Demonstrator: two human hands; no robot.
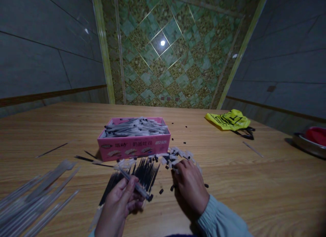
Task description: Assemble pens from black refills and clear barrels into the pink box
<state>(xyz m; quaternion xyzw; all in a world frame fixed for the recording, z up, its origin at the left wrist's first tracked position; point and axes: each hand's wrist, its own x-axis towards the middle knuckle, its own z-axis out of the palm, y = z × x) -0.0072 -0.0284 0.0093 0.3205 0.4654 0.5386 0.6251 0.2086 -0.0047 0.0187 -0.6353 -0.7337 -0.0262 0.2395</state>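
My left hand (124, 198) is closed around a clear pen (137, 186) with a black end, which it holds tilted above the table. Under and behind it lies a row of black pen refills (146, 172). My right hand (189, 182) reaches down to a pile of small clear pen caps (175, 153) and black plugs. Its fingers are curled together at the pile's near edge, and what they pinch is hidden. Single black plugs (161, 191) lie between the hands. Behind them a pink box (134, 144) is heaped with pens (136, 127).
Clear pen barrels (38, 203) lie at the left front, and a few loose refills (84, 158) left of the box. Further right are a yellow bag (229, 119), a single thin tube (252, 149) and a metal dish (305, 145) with something red. Tiled walls surround the wooden table (241, 182).
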